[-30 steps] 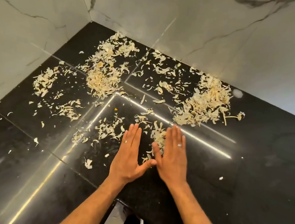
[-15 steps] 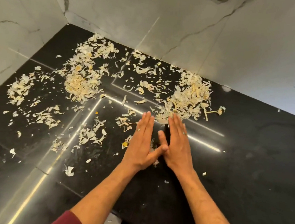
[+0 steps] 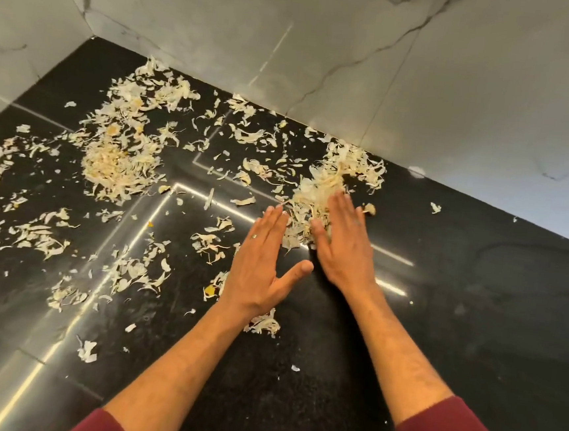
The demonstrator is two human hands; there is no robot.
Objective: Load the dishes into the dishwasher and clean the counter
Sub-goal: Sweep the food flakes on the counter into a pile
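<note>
Since half a second ago both hands have been pushed farther across the black counter (image 3: pixel 475 300), and the thumbs, then touching, are now parted; the left hand (image 3: pixel 260 264) is laid flat with fingers straight and together; the right hand (image 3: pixel 344 244) is pressed, fingers straight, against the heap of pale peelings (image 3: pixel 315 197) near the marble wall (image 3: pixel 358 67); other peelings are scattered to the left.
</note>
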